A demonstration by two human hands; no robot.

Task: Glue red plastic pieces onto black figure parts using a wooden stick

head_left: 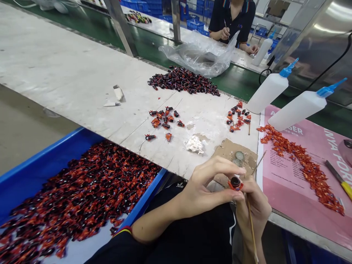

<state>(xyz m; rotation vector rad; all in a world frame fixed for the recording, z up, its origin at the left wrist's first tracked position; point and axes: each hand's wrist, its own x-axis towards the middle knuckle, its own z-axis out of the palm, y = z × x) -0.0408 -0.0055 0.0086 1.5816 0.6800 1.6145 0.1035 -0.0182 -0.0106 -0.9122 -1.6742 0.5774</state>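
Note:
Between the thumb and fingertips of my left hand is a small orange-red and black plastic part, its dark round end facing up. My right hand is closed around a thin wooden stick, which runs steeply through the fingers. The right fingertips sit against the same small part; whether they also grip it is hard to see. Just beyond the hands lies a piece of brown cardboard with small round metal caps on it. A crumpled white wad rests to its left.
A blue bin full of red-black parts stands at left. On the table are a pile of black pieces, small clusters of parts, orange pieces, two white bottles, and a yellow-handled knife. Opposite, a person works.

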